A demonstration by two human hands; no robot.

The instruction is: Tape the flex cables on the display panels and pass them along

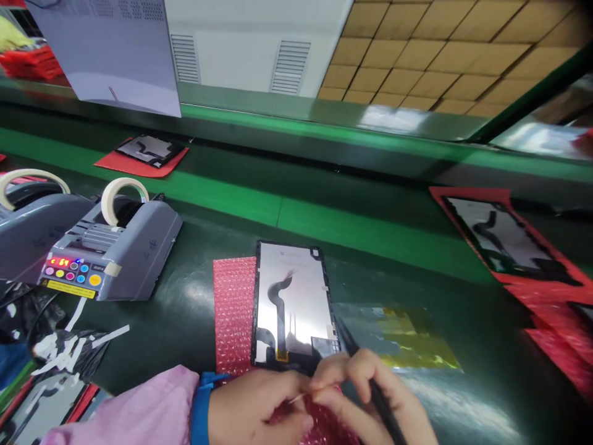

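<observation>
A display panel [291, 303] with a silvery back and a black flex cable lies face down on a pink bubble-wrap sheet [233, 312] on the green bench. My left hand [252, 411], in a pink sleeve with a blue wrist strap, is closed at the panel's near edge, pinching a small pale strip. My right hand [377, 402] meets it fingertip to fingertip and grips black tweezers [365, 371] whose tip lies beside the panel's lower right corner.
Two grey tape dispensers [120, 247] with tape rolls stand at the left, with tape scraps [78, 346] in front. More panels rest on red mats at the right [504, 238] and on the far conveyor [148, 151]. A yellowish film [407, 343] lies right of the panel.
</observation>
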